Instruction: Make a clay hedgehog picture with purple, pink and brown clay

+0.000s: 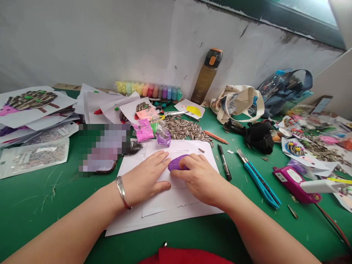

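A flattened piece of purple modelling clay (175, 164) lies on white paper (167, 205) in front of me. My right hand (202, 179) bends over it, with curled fingers pressed on the clay and its right part hidden beneath them. Flat on the paper to the left rests my left hand (147, 178), fingers stretched out and fingertips beside the clay's left edge. Just beyond the paper are small bags of pink clay (143, 130) and purple clay (163, 137), next to a heap of striped sunflower seeds (187, 129).
Right of the paper lie a black pen (224, 162), an orange pencil (216, 137), blue tweezers (260, 179) and a magenta glue gun (297, 183). A bottle (206, 77) stands by the wall. Seed-decorated cards (33, 102) and a pixelated phone (106, 148) are at left.
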The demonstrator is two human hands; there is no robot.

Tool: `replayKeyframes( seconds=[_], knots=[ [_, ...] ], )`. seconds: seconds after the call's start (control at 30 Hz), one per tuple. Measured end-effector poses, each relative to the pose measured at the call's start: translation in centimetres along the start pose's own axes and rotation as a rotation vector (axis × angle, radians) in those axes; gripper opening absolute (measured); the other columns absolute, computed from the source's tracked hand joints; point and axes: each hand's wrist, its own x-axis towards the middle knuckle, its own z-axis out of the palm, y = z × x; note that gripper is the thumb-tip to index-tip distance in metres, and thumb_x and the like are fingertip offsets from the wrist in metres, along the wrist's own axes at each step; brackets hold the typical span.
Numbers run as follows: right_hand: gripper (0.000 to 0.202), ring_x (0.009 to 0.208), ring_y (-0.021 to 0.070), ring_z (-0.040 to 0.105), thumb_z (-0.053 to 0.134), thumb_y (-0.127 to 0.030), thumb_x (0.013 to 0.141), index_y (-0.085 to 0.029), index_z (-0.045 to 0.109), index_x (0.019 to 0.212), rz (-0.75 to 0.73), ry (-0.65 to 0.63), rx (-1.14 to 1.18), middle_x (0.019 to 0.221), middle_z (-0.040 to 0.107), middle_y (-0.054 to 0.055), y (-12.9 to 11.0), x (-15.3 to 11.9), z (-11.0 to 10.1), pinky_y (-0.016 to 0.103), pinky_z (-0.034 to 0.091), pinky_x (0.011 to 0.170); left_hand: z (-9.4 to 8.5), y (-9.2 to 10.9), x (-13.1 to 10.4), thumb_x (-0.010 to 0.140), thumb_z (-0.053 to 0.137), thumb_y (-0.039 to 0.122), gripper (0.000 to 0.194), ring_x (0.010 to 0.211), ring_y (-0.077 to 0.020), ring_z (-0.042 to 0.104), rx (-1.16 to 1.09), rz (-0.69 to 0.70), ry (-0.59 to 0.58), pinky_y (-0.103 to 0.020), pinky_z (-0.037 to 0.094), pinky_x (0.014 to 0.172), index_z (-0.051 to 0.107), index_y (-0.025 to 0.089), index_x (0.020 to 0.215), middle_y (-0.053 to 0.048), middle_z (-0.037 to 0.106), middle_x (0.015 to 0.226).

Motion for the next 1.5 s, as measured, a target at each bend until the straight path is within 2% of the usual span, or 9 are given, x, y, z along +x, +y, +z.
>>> replayKeyframes(
  seconds=[0.1, 0.27, 0.37, 0.57, 0.77, 0.87, 1.13, 1.33, 1.5],
  knots=[
    [0.043, 0.090, 0.0197, 0.043, 0.048, -0.005, 0.086, -0.029, 0.065, 0.117, 0.020, 0.023, 0.021, 0.102, 0.056, 0.006, 0.3, -0.2, -0.2, 0.036, 0.032, 0.081, 0.1, -0.2, -0.1, 0.087, 0.058, 0.046, 0.064, 0.141, -0.0329, 0.031, 0.004, 0.012, 0.011, -0.047, 0.033, 0.113, 0.044, 0.012, 0.139, -0.019, 0.038, 0.151],
    [0.037, 0.088, 0.0199, 0.044, 0.048, -0.007, 0.087, -0.028, 0.067, 0.111, 0.020, -0.013, -0.001, 0.098, 0.056, 0.006, 0.6, -0.4, -0.2, 0.036, 0.034, 0.080, 0.0, -0.1, -0.1, 0.087, 0.057, 0.045, 0.064, 0.142, -0.0333, 0.030, -0.005, 0.009, 0.010, -0.049, 0.033, 0.113, 0.043, 0.011, 0.140, -0.020, 0.036, 0.152],
    [0.044, 0.094, 0.0210, 0.045, 0.047, -0.005, 0.086, -0.030, 0.063, 0.120, 0.032, 0.032, -0.026, 0.107, 0.057, 0.006, 0.2, -0.3, -0.3, 0.038, 0.035, 0.086, -0.2, 0.0, -0.1, 0.087, 0.057, 0.048, 0.068, 0.142, -0.0344, 0.029, -0.015, 0.004, -0.020, -0.050, 0.031, 0.114, 0.042, 0.008, 0.140, -0.022, 0.035, 0.152],
    [0.027, 0.110, 0.0271, 0.044, 0.046, -0.028, 0.096, -0.025, 0.060, 0.118, -0.029, 0.054, -0.171, 0.125, 0.054, 0.009, -1.3, 0.4, 0.0, 0.045, 0.033, 0.094, 0.1, -0.2, -0.1, 0.088, 0.054, 0.055, 0.075, 0.142, -0.0333, 0.030, -0.047, -0.004, -0.012, -0.050, 0.029, 0.116, 0.037, 0.007, 0.143, -0.022, 0.034, 0.152],
    [0.023, 0.115, 0.0276, 0.043, 0.046, -0.030, 0.097, -0.026, 0.061, 0.114, -0.019, 0.030, -0.212, 0.131, 0.052, 0.008, -1.1, 0.5, 0.5, 0.046, 0.033, 0.095, 0.2, -0.3, -0.1, 0.084, 0.061, 0.047, 0.069, 0.141, -0.0342, 0.030, -0.042, 0.009, 0.014, -0.050, 0.032, 0.115, 0.042, 0.010, 0.140, -0.021, 0.036, 0.151],
    [0.028, 0.116, 0.0280, 0.043, 0.045, -0.036, 0.097, -0.027, 0.058, 0.120, -0.018, 0.049, -0.185, 0.137, 0.048, 0.008, -1.0, 0.4, 0.5, 0.046, 0.034, 0.095, 0.3, -0.3, -0.1, 0.085, 0.060, 0.048, 0.068, 0.141, -0.0335, 0.032, -0.051, 0.028, 0.047, -0.049, 0.032, 0.115, 0.043, 0.012, 0.139, -0.020, 0.038, 0.150],
    [0.025, 0.115, 0.0294, 0.044, 0.048, -0.036, 0.095, -0.024, 0.062, 0.112, -0.014, 0.040, -0.180, 0.136, 0.050, 0.009, -1.0, 0.9, 0.2, 0.047, 0.034, 0.095, 0.3, -0.5, -0.2, 0.085, 0.060, 0.048, 0.071, 0.142, -0.0341, 0.030, -0.103, 0.012, 0.041, -0.051, 0.031, 0.115, 0.038, 0.013, 0.143, -0.020, 0.035, 0.152],
    [0.043, 0.118, 0.0317, 0.042, 0.055, -0.043, 0.090, -0.024, 0.055, 0.129, 0.030, 0.047, -0.151, 0.144, 0.043, 0.012, -0.7, 1.0, 0.3, 0.050, 0.033, 0.097, 0.4, -0.4, -0.1, 0.084, 0.061, 0.043, 0.073, 0.141, -0.0342, 0.031, -0.145, 0.010, 0.064, -0.052, 0.030, 0.116, 0.033, 0.013, 0.145, -0.018, 0.036, 0.152],
    [0.038, 0.120, 0.0309, 0.041, 0.057, -0.043, 0.088, -0.025, 0.060, 0.120, 0.044, 0.025, -0.124, 0.142, 0.045, 0.011, -0.5, 1.2, 0.3, 0.049, 0.032, 0.098, 0.4, -0.5, -0.1, 0.084, 0.062, 0.040, 0.075, 0.141, -0.0341, 0.032, -0.159, 0.036, 0.074, -0.054, 0.030, 0.115, 0.028, 0.019, 0.147, -0.016, 0.034, 0.153]
  ],
)
